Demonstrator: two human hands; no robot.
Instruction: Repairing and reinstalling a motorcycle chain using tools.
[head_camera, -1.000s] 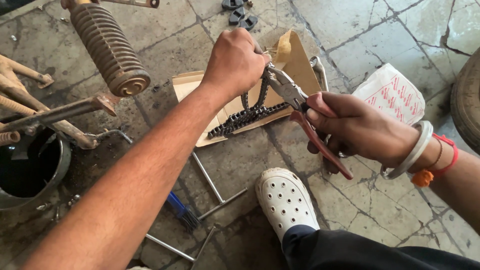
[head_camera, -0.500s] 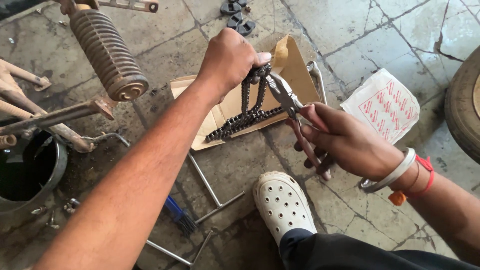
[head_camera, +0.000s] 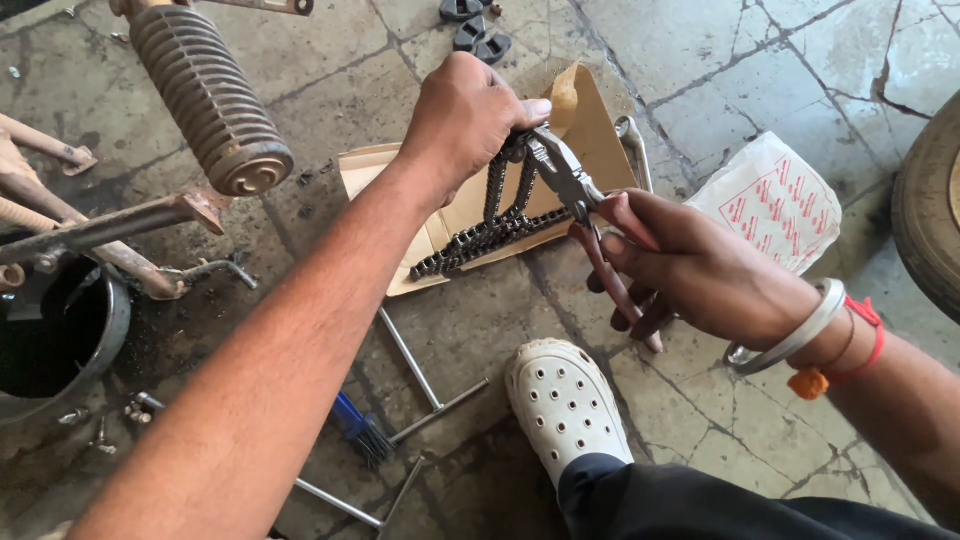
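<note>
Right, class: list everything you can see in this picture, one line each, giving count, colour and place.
chain: one, dark metal, hanging from left hand onto cardboard
pliers: one, red handles, nose at the chain's top
cardboard: one, brown, on floor under chain
paper bag: one, white with red print, right
ribbed footrest: one, black, upper left
brush: one, blue, floor near shoe
shoe: one, white, bottom centre
tyre: one, black, right edge
left hand: grips chain
right hand: grips pliers, bangle on wrist
</note>
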